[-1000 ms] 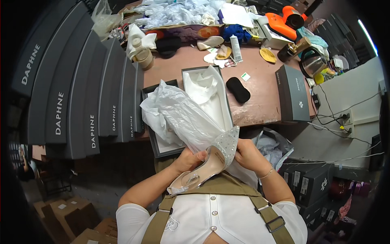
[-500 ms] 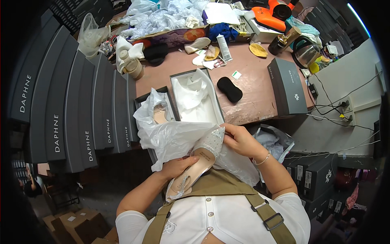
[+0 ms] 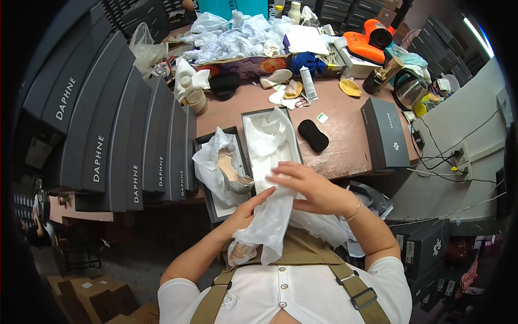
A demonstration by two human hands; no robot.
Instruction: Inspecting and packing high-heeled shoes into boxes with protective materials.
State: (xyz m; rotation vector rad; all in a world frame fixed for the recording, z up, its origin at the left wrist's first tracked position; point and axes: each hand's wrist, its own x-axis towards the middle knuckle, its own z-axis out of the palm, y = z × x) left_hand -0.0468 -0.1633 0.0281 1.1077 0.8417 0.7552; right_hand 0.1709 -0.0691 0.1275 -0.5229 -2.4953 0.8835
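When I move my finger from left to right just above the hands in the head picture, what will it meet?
Dark grey boxes → sparkly shoe → white paper → black pad → closed grey box → pale wall.

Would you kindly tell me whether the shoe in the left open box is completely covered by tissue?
No, the shoe shows its beige insole and glittery end beside the white tissue.

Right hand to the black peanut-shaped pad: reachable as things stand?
Likely yes: the black pad lies uncovered on the tabletop beyond the right hand, nothing visibly blocking it, though that hand is busy at the white tissue paper.
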